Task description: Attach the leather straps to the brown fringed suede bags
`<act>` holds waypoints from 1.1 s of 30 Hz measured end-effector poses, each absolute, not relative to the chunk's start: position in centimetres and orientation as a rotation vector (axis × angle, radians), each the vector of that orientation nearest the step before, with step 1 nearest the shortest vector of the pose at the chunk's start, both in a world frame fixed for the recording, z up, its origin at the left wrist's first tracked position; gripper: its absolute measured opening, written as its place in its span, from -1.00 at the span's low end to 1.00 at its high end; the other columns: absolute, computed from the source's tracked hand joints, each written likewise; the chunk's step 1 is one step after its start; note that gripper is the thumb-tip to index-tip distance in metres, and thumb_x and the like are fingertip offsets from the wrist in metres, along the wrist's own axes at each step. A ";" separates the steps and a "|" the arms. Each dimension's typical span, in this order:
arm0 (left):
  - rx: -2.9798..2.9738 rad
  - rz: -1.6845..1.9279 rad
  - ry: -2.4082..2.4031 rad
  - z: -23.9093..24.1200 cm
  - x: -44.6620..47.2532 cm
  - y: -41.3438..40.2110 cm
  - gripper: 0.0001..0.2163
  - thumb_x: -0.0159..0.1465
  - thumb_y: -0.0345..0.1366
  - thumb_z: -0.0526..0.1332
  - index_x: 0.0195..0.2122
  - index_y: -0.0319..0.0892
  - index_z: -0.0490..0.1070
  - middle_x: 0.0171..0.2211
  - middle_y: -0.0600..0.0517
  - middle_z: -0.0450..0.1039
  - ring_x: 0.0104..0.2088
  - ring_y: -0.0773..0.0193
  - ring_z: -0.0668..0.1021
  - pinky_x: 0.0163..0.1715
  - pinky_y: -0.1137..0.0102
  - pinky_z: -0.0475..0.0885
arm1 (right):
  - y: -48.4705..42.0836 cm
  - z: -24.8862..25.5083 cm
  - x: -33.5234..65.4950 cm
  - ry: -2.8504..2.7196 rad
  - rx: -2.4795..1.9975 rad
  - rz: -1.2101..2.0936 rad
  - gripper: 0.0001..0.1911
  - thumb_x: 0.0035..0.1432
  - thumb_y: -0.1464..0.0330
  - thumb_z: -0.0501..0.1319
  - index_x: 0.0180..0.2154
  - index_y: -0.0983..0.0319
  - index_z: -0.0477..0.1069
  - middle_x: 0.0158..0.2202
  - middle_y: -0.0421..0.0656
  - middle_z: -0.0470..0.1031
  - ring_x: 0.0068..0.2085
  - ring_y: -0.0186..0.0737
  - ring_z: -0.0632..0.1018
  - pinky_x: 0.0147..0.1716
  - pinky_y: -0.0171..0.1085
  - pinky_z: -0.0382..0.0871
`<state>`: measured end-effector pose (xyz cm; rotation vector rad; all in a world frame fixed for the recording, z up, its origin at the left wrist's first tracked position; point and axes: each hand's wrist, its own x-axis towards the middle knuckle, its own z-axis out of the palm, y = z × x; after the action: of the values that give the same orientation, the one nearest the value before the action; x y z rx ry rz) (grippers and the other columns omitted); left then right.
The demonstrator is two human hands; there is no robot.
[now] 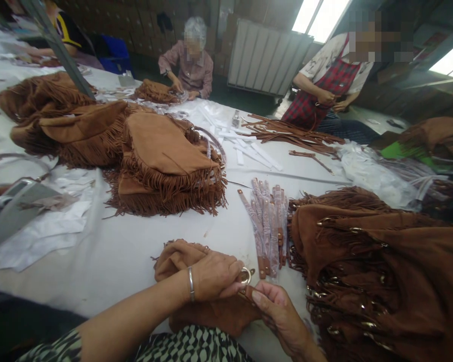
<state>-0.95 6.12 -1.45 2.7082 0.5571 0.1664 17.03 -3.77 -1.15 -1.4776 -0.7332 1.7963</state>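
A brown suede bag (179,255) lies in front of me at the table's near edge, partly covered by my arms. My left hand (215,275), with a bangle on its wrist, is closed on a gold metal ring (246,275) at the side of this bag. Close to the ring, the thumb and fingers of my right hand (277,304) pinch a small brown leather strap end. Most of that strap is hidden by my fingers, so I cannot tell whether it passes through the ring.
Plastic-wrapped straps (268,221) lie just beyond my hands. Fringed bags (166,146) are stacked at left; more bags with gold hardware (362,261) are heaped at right. Loose brown straps (287,133) lie farther back. Two people (191,65) (328,85) work across the table.
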 end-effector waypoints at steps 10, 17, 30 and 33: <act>2.806 0.068 0.544 -1.6 -0.2 5.4 -0.81 0.23 -0.20 0.08 -0.29 -0.24 0.22 -0.38 -0.02 0.37 -0.42 0.15 0.46 -0.43 0.28 0.38 | -3.5 -2.2 17.1 -0.647 -1.423 1.783 -0.57 -0.05 0.09 0.29 -0.52 0.26 0.18 -0.66 -0.37 0.06 -0.66 -0.55 0.01 -0.68 -0.44 -0.22; 2.829 0.082 0.642 -2.4 -0.1 5.6 -0.85 0.23 -0.25 0.06 -0.28 -0.24 0.19 -0.39 -0.03 0.35 -0.44 0.15 0.46 -0.45 0.28 0.38 | -3.7 -2.0 17.8 -0.638 -1.429 1.770 -0.59 -0.02 0.10 0.27 -0.52 0.26 0.18 -0.69 -0.39 0.02 -0.67 -0.54 -0.04 -0.70 -0.43 -0.25; 2.821 0.044 0.725 -2.1 0.5 6.4 -0.83 0.23 -0.22 0.05 -0.31 -0.24 0.22 -0.40 -0.06 0.36 -0.42 0.13 0.47 -0.45 0.29 0.38 | -3.5 -2.0 17.4 -0.809 -1.490 1.726 -0.56 -0.04 0.06 0.26 -0.54 0.26 0.17 -0.64 -0.36 0.03 -0.60 -0.50 0.00 -0.63 -0.40 -0.21; 2.824 0.034 0.714 -1.9 0.4 6.3 -0.81 0.24 -0.20 0.03 -0.32 -0.24 0.23 -0.41 -0.07 0.35 -0.42 0.12 0.47 -0.45 0.28 0.38 | -3.3 -2.1 17.4 -0.844 -1.493 1.725 -0.56 -0.04 0.06 0.26 -0.54 0.27 0.18 -0.63 -0.35 0.04 -0.59 -0.49 0.01 -0.62 -0.40 -0.19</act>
<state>0.42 6.35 -1.93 2.8239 0.7141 0.0342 17.40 -3.31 -2.09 -1.4934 -0.8442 1.7249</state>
